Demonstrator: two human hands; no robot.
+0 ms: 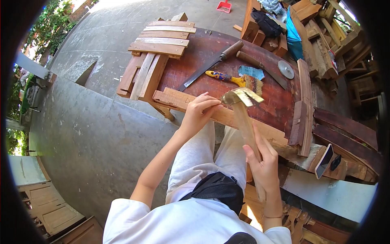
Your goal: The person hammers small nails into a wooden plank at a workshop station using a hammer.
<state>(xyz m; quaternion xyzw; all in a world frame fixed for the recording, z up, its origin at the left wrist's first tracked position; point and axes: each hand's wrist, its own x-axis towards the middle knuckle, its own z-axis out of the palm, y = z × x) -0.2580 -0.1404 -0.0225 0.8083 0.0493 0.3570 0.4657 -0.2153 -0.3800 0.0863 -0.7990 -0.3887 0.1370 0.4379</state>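
My right hand (264, 156) is wrapped round the wooden handle of a claw hammer (245, 124), which stands tilted with its brassy head up, close to my left fingertips. My left hand (202, 110) rests at a long pale wooden board (225, 117) along the table's near edge, thumb and fingers pinched together. Whatever sits in that pinch is hidden or too small to make out. Beyond the hammer head lies a paintbrush (237, 80) with a yellow and blue handle. Behind it are a hand saw (203, 69) and a second wooden-handled blade (264, 69).
The reddish wooden table (203, 44) carries a slatted wooden piece (162, 38) at left, a blue packet (251, 72) and a metal disc (286, 69). Wood blocks (298, 122) line its right edge. A phone (323, 161) leans at right. Stacked timber (321, 44) stands behind.
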